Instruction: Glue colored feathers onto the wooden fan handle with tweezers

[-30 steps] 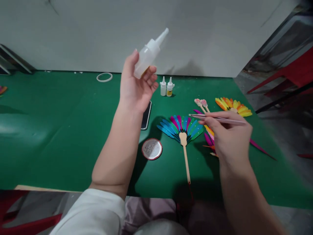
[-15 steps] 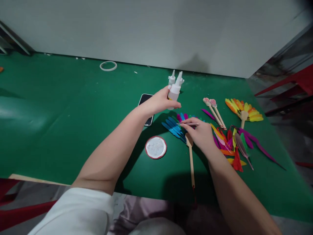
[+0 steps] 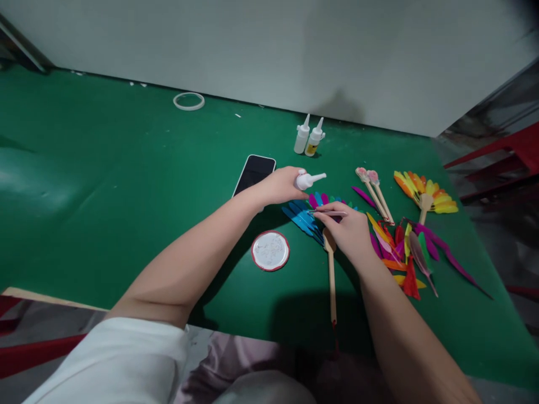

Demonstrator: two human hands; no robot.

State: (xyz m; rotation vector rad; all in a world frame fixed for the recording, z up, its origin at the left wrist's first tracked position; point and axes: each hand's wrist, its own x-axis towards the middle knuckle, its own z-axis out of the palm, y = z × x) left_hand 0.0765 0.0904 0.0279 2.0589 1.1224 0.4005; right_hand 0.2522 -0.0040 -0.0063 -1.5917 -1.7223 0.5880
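Observation:
My left hand (image 3: 283, 185) is closed round a white glue bottle (image 3: 306, 180), which is tilted with its nozzle pointing right. Below it, my right hand (image 3: 346, 227) pinches metal tweezers (image 3: 329, 213), whose tips touch the blue feathers (image 3: 302, 217) of a multicoloured feather fan. The wooden fan handle (image 3: 332, 280) points toward me, with a red cord at its end. A white lid with a red rim (image 3: 270, 251) lies left of the handle. Parts of the fan are hidden behind my right hand.
Two glue bottles (image 3: 302, 138) stand near the wall. A phone (image 3: 255, 173) lies behind my left wrist. To the right are a yellow-orange fan (image 3: 426, 196), two sticks with pink ends (image 3: 374, 191) and loose feathers (image 3: 416, 252). A white ring (image 3: 188, 101) lies at the back.
My left hand has come down and nearer, away from the two standing bottles, and its bottle has tipped from upright to nearly level. My right hand stays at the blue feathers.

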